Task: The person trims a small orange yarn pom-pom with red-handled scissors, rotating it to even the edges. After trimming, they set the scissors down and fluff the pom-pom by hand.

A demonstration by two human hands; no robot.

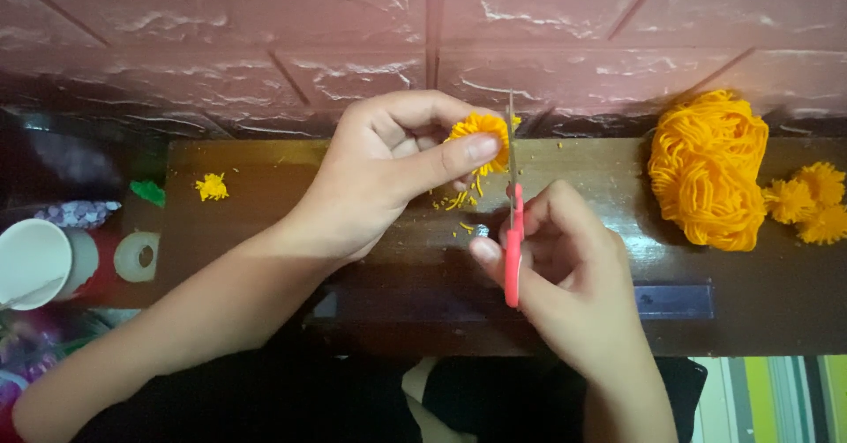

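Pinching an orange yarn pompom (477, 131) between thumb and fingers, left hand (388, 174) holds it just left of the scissors (513, 222); right hand (565, 266) grips their red handle.

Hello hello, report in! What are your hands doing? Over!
Left hand pinching orange yarn pompom. Right hand gripping red scissors, blades upright beside pompom. Yarn bundle off right, apart. Over.

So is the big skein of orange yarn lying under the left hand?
No, the yarn skein lies off to the right, apart from the left hand.
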